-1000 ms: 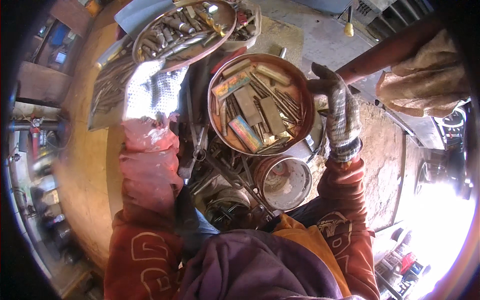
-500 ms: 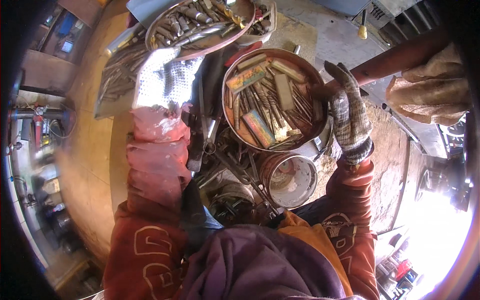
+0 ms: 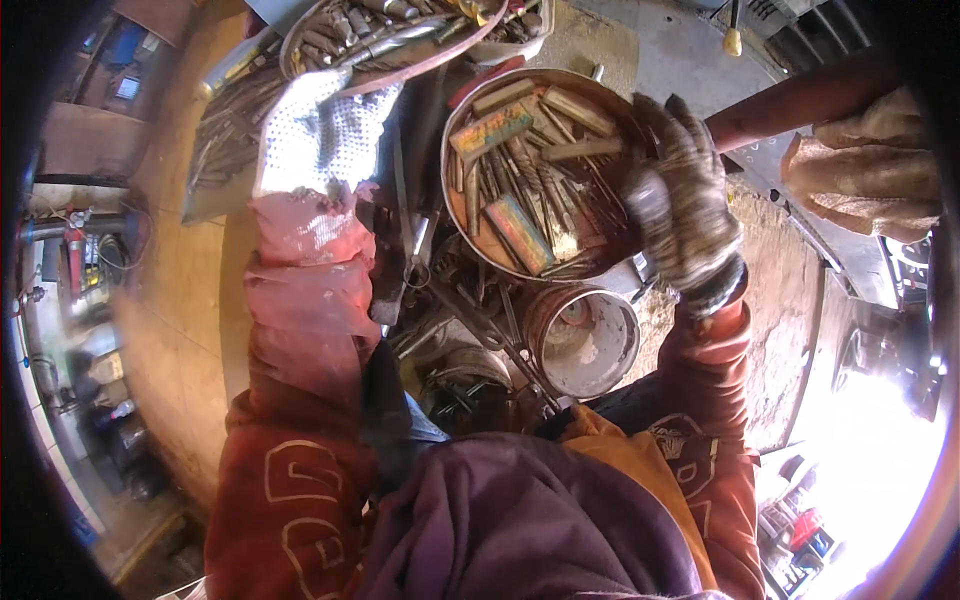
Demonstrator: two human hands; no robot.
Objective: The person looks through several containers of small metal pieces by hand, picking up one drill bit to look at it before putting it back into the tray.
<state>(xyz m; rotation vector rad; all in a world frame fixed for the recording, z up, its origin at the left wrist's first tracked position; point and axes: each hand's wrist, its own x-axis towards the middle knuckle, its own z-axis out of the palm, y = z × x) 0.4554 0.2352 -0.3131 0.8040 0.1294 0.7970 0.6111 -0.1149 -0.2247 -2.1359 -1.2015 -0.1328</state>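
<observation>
My left hand [image 3: 325, 135], in a white dotted glove washed out by light, is closed on the near rim of a tilted round pan [image 3: 425, 70] of drill bits. A second round pan [image 3: 462, 235] sits right of it, holding long drill bits [image 3: 525, 170], a colourful narrow box [image 3: 520, 235], another printed box [image 3: 490, 132] and plain slim boxes [image 3: 582, 149]. My right hand [image 3: 685, 195], in a dirty knit glove and slightly blurred, is at this pan's right rim with fingers apart. A co-worker's forearm [image 3: 800, 105] reaches in from the right; its hand is hidden behind my glove.
Below the pans stand a white-lined bucket [image 3: 590, 345] and a container of metal parts [image 3: 465, 390]. Long-handled tools [image 3: 480, 330] lie between. More bits fill a tray [image 3: 225, 150] at the left. Beige cloth [image 3: 865, 175] of the co-worker is at the right.
My right hand has come left over the pan's rim, its fingers more spread. One slim box in the pan has turned from upright to crosswise. The whole view has shifted slightly.
</observation>
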